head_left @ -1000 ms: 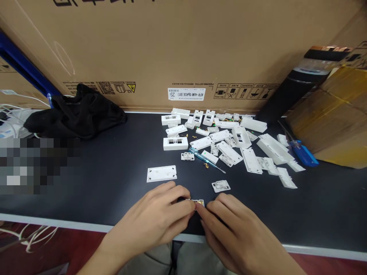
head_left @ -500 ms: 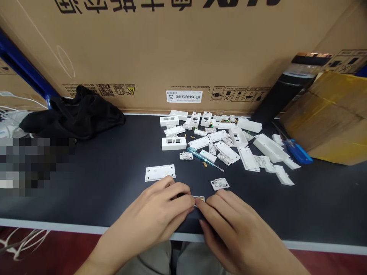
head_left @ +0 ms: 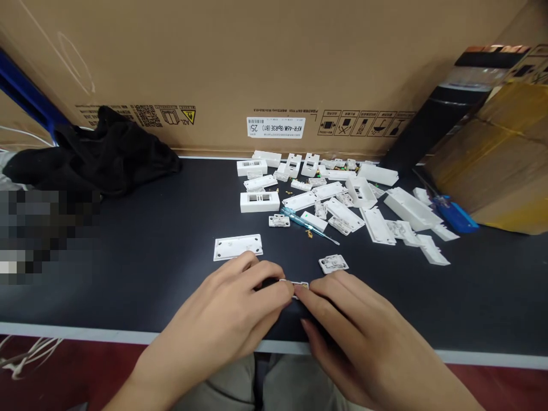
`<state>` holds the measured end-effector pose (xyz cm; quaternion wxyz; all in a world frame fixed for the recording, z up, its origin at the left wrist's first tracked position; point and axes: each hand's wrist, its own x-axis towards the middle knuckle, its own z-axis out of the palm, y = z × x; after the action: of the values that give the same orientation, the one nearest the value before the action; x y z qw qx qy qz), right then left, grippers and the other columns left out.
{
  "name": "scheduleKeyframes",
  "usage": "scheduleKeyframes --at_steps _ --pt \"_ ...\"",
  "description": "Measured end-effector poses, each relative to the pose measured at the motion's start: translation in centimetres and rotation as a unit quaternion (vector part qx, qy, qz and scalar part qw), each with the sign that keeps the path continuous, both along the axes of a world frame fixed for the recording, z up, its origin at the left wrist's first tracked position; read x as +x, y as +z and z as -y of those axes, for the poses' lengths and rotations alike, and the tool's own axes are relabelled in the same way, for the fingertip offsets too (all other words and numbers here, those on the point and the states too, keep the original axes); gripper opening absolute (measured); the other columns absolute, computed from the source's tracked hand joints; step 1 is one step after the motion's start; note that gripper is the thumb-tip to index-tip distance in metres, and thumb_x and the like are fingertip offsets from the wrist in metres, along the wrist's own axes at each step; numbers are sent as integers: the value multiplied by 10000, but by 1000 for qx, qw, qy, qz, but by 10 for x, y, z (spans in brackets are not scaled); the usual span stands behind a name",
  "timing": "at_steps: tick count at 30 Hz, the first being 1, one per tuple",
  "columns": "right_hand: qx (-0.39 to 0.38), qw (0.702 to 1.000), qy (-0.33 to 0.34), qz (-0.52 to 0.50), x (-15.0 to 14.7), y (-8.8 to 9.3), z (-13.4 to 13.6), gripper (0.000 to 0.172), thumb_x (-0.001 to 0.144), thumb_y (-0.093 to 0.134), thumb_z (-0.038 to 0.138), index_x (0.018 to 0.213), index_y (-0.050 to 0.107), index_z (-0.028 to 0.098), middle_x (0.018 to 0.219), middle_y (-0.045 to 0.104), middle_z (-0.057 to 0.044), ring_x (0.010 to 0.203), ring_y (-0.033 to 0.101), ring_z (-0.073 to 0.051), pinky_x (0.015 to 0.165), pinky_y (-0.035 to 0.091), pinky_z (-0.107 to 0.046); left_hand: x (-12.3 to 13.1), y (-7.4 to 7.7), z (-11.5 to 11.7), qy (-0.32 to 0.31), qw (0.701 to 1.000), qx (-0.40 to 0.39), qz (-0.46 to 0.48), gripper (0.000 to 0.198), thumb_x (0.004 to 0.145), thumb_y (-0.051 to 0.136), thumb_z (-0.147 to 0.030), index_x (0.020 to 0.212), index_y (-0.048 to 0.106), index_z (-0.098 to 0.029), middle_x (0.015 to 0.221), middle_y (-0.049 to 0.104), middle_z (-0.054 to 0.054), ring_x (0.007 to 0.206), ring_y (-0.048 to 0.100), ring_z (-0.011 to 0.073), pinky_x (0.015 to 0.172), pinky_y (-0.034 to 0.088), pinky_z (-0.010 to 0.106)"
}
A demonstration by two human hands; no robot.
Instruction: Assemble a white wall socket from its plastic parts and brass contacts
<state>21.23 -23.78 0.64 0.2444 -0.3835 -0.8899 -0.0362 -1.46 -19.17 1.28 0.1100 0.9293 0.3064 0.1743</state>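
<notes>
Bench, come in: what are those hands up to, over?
Bare left hand pinching small white rectangular plastic piece, partly hidden. Bare right hand touching it, index finger forward, thumb apart. Flat white plastic part just beyond right hand.

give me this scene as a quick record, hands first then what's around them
left hand: fingers at the left end of a small white piece
right hand: index fingertip on that piece, thumb apart from it
beyond left hand: white plate
beyond right hand: white part, lying flat
farther back: teal screwdriver among white parts
behind: carton
</notes>
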Motion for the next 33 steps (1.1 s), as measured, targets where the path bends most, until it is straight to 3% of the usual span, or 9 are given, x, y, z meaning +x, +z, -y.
scheduleKeyframes --at_steps 6,12,20,27,33 --pt "-6 1000 -4 4 2 -1 1 208 976 534 117 1139 662 97 984 692 -117 892 632 -263 787 549 -440 1 -1 -3 4 1000 -25 9 153 1075 476 -232 1079 629 -236 1070 658 17 930 543 216 845 500 399" --pt "15 1000 -8 12 -2 6 -8 299 985 421 67 869 684 153 779 693 -75 682 612 -223 673 545 -416 2 -3 -5 0 999 -34 20 176 1076 463 -207 1094 637 -230 1066 659 21 886 546 201 776 483 370" --pt "-26 999 -14 -30 1 3 -14 298 969 420 82 981 705 168 755 693 -52 630 599 -218 609 507 -411 1 -6 -3 29 999 -30 1 157 1070 518 -250 1168 641 -260 1100 682 1 916 572 193 827 473 371" --pt "-32 999 -13 -21 1 3 -12 262 962 441 89 928 680 190 842 711 -67 726 622 -224 691 544 -412 1 -5 -4 28 999 -16 23 138 1076 508 -254 1121 636 -232 1053 690 12 900 586 188 812 469 350" --pt "-60 998 -6 -36 4 1 -8 216 990 456 131 1018 662 190 912 687 -67 783 611 -224 756 530 -410 -1 -3 -3 25 999 -45 14 125 1083 492 -273 1121 607 -241 1081 677 -4 941 588 184 836 460 353"
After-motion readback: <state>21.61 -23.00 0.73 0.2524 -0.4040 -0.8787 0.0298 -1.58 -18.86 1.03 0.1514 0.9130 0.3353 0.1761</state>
